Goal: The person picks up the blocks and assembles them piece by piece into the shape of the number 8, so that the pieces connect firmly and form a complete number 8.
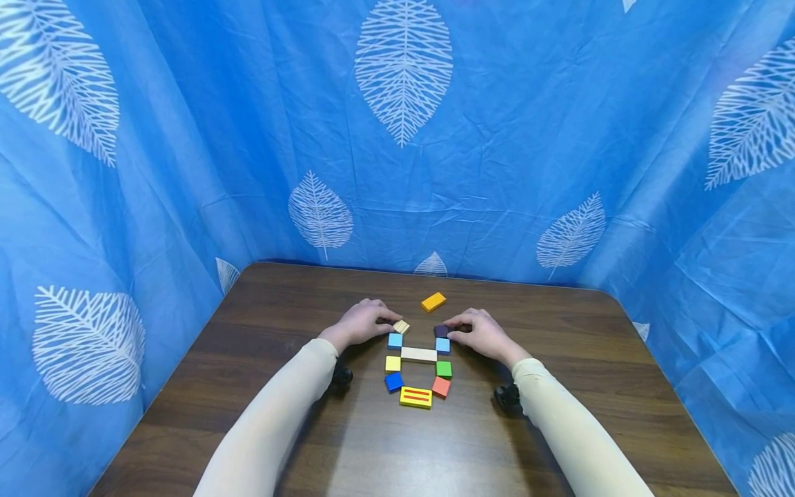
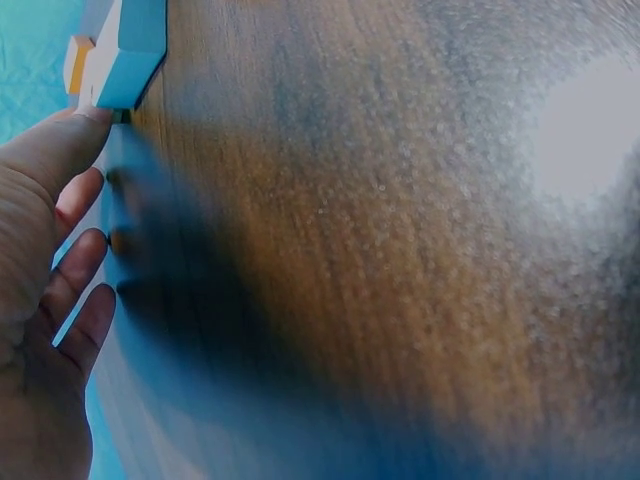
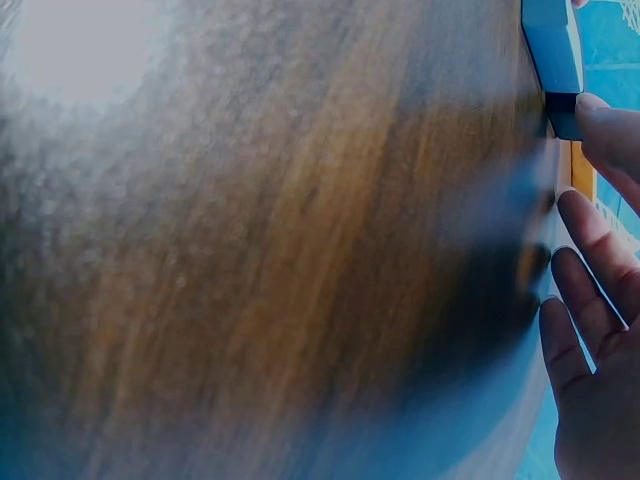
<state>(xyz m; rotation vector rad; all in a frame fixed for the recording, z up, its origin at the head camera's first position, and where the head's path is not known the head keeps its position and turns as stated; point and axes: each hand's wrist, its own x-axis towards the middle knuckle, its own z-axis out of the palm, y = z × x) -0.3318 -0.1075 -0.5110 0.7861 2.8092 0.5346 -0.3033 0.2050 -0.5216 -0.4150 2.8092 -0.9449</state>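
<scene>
My left hand (image 1: 365, 322) pinches a small striped wooden block (image 1: 401, 326) between thumb and fingers at the top left of a block figure. Across from it, my right hand (image 1: 483, 333) holds a dark purple block (image 1: 441, 331) by its edges. Just below these lie two light blue blocks, one on the left (image 1: 395, 340) and one on the right (image 1: 442, 346). In the left wrist view the thumb (image 2: 75, 145) is close beside a light blue block (image 2: 140, 45). The right wrist view has the thumb at the dark block (image 3: 563, 118).
Lower in the figure are a pale bar (image 1: 419, 355), yellow (image 1: 393, 364), green (image 1: 444, 370), blue (image 1: 394, 382) and red (image 1: 441, 387) blocks, and a yellow block with red stripes (image 1: 415, 397). Behind lies an orange block (image 1: 433, 301). A blue curtain (image 1: 397, 207) borders the wooden table (image 1: 186, 414).
</scene>
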